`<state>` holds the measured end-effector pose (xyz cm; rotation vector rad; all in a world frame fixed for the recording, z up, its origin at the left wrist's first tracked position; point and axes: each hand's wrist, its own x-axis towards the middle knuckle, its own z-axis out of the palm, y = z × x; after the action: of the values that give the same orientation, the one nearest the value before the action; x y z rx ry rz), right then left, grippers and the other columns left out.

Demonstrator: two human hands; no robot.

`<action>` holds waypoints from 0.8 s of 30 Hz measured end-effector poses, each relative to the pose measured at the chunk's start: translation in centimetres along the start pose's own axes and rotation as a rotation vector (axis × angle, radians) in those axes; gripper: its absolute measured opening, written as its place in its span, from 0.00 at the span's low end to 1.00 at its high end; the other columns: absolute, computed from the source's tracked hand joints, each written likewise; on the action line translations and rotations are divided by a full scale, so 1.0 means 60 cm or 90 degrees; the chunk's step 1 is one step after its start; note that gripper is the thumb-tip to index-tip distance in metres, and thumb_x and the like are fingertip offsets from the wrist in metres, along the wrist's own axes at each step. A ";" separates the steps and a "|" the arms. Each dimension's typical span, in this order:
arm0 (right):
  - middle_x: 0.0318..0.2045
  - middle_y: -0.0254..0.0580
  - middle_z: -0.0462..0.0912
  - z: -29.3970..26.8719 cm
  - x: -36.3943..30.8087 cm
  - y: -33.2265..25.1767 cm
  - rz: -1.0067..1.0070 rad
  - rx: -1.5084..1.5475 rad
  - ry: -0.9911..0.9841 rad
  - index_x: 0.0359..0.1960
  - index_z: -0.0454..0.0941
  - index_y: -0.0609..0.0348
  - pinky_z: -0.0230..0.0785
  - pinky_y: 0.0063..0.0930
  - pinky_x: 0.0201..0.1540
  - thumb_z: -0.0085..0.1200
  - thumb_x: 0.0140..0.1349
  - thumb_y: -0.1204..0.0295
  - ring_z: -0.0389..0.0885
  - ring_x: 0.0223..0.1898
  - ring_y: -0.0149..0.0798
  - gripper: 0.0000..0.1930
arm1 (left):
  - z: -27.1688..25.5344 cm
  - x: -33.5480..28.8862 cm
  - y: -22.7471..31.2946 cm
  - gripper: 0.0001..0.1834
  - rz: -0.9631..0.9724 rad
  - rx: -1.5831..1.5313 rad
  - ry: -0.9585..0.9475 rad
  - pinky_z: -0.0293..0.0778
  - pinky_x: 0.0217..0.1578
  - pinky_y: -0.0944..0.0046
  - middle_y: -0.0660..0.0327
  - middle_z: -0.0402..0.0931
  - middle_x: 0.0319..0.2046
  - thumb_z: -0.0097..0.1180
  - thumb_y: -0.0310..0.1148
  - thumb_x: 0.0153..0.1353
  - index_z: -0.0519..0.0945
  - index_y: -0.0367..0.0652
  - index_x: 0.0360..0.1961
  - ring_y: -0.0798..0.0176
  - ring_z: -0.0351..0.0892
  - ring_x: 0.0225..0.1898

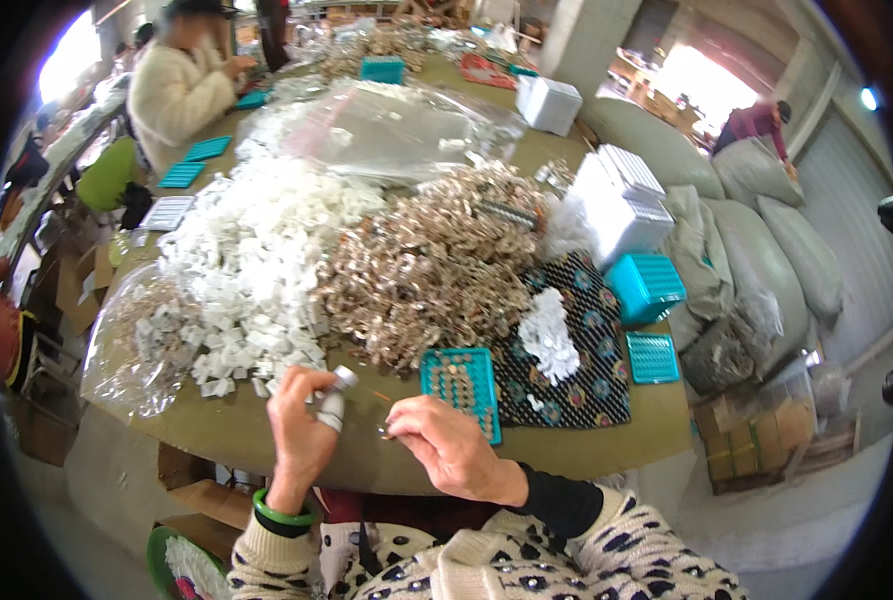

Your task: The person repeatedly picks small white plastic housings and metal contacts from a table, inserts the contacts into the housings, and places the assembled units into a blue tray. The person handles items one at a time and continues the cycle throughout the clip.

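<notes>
My left hand (302,420) is at the table's near edge, its fingers curled. White wrapping covers some of its fingers, and whatever they hold is hidden. To its right, my right hand (449,447) pinches a small shiny metal piece (386,433) between thumb and fingertips. Just beyond that hand lies a teal slotted tray (482,385) with several small brownish pieces set in it. A big heap of thin coppery metal parts (427,265) rises behind the tray. White plastic pieces (257,260) are piled to the left of the metal.
A dark patterned cloth (602,390) holds small white pieces (550,335). On the right are stacked teal trays (647,287) and white boxes (622,215). Clear plastic sheeting (387,130) lies behind the heaps. A person in white (182,95) works at far left; another bends over sacks (757,170).
</notes>
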<state>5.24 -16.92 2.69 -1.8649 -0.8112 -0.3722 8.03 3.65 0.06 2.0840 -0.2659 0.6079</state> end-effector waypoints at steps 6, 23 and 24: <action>0.46 0.49 0.81 0.000 0.000 0.004 0.000 0.024 -0.014 0.42 0.75 0.62 0.74 0.36 0.46 0.55 0.61 0.86 0.81 0.44 0.50 0.10 | 0.005 -0.042 0.050 0.09 -0.359 -0.765 -0.127 0.79 0.43 0.67 0.60 0.81 0.36 0.65 0.19 0.56 0.82 0.33 0.39 0.65 0.82 0.40; 0.48 0.45 0.74 -0.025 -0.030 -0.003 0.215 0.276 0.040 0.42 0.73 0.65 0.74 0.23 0.41 0.49 0.69 0.81 0.79 0.37 0.31 0.03 | 0.043 -0.081 0.083 0.16 -0.356 -0.702 -0.112 0.78 0.43 0.68 0.63 0.80 0.40 0.57 0.23 0.66 0.77 0.32 0.55 0.68 0.81 0.37; 0.47 0.44 0.73 -0.027 -0.028 -0.004 0.208 0.233 0.045 0.42 0.73 0.65 0.74 0.23 0.40 0.50 0.69 0.81 0.79 0.37 0.30 0.03 | 0.042 -0.080 0.084 0.16 -0.392 -0.747 -0.093 0.78 0.44 0.67 0.63 0.80 0.39 0.57 0.24 0.66 0.77 0.33 0.55 0.68 0.81 0.37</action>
<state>4.04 -18.94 2.56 -1.5926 -0.4772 -0.0748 2.65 -1.46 0.08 0.9624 -0.0172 -0.1109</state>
